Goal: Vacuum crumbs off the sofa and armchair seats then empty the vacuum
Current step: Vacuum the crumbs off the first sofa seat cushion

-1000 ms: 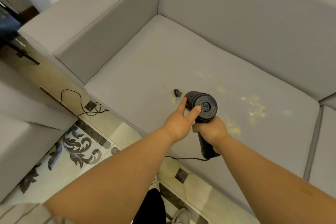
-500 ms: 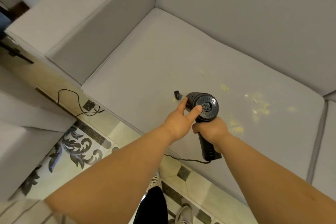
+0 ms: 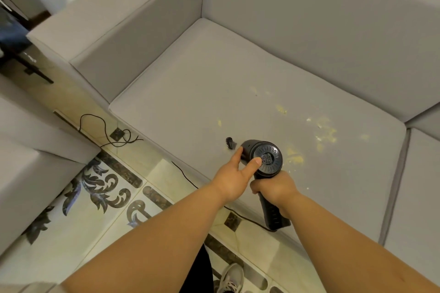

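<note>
A black handheld vacuum (image 3: 263, 157) hovers over the front of the grey sofa seat (image 3: 214, 83), its round vented rear cap facing me. My right hand (image 3: 273, 189) grips its handle from below. My left hand (image 3: 234, 177) rests on the body, thumb pressed on the rear cap, fingers along the far side. The vacuum's nozzle tip (image 3: 230, 143) points left onto the cushion. Yellow crumbs (image 3: 326, 131) are scattered on the seat to the right of the vacuum, with a few more (image 3: 295, 156) just beside it.
The sofa's left armrest (image 3: 100, 21) and backrest (image 3: 309, 31) enclose the seat. A black cord (image 3: 114, 137) trails over the patterned tile floor. A grey armchair (image 3: 28, 150) stands at the left. My shoe (image 3: 232, 278) shows at the bottom.
Both hands keep the same hold on the vacuum. The vacuum has stayed near the front edge while my view drifted slightly; a crumb left of the nozzle now shows.
</note>
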